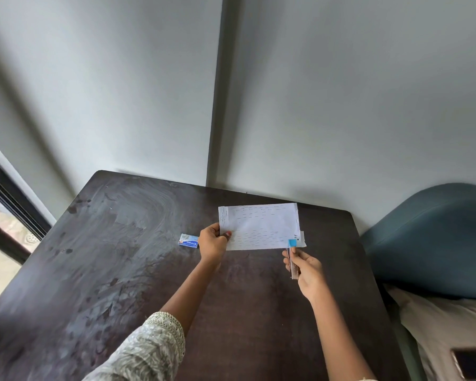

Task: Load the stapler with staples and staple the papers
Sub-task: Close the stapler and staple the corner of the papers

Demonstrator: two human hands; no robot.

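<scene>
Right grip: the right hand (305,268) is closed around the stapler (292,257), fingers wrapped on its rear half, blue nose pointing up and away at the papers.
Left grip: the left hand (213,240) pinches the left edge of the papers (259,226), thumb on the top face, other fingers behind — closed on the sheets.
Stapler: its blue nose sits at the lower right corner of the papers; I cannot tell whether the corner is already seated between the two halves.
Papers: held a little above the bench (121,243), long side across, writing facing up; a back sheet peeks out at the right edge, so the stack looks slightly out of line.
Step, as I judge it: stapling that corner; loading looks done, since the box (188,240) lies apart on the bench, left of the left hand.
Doing it well: square the edges first, push the corner fully into the mouth, keep the left pinch taut so the sheets stay flat, then squeeze firmly in one press.
Risk: a peeking sheet may be missed or caught at its very edge — check before pressing.
</scene>
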